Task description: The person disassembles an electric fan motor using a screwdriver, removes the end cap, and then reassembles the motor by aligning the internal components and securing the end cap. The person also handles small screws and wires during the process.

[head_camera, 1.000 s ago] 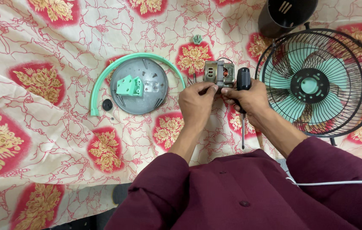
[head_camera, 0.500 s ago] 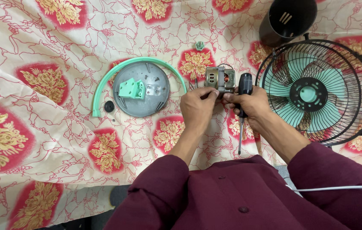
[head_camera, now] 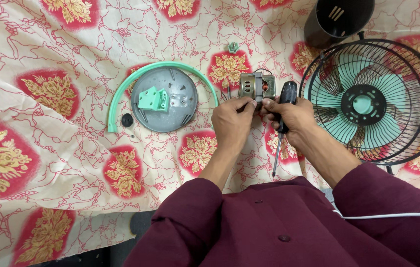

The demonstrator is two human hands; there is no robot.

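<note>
A small metal fan motor point(head_camera: 256, 85) with copper windings sits on the patterned cloth in front of me. My left hand point(head_camera: 233, 121) pinches its near edge with thumb and fingers. My right hand point(head_camera: 289, 114) touches the motor's near right corner with its fingertips while holding a black-handled screwdriver point(head_camera: 283, 120), whose shaft points down toward me.
A grey round plate point(head_camera: 166, 100) with a green bracket lies left of the motor, inside a green curved trim point(head_camera: 158, 69). A black wire fan cage with green blades point(head_camera: 374, 101) lies right. A black cylinder point(head_camera: 337, 20), a green knob point(head_camera: 233, 47) and a black cap point(head_camera: 127, 119) are nearby.
The view shifted a little between frames. Both hands stay on the motor with only small finger movements; the screwdriver remains in my right hand.
</note>
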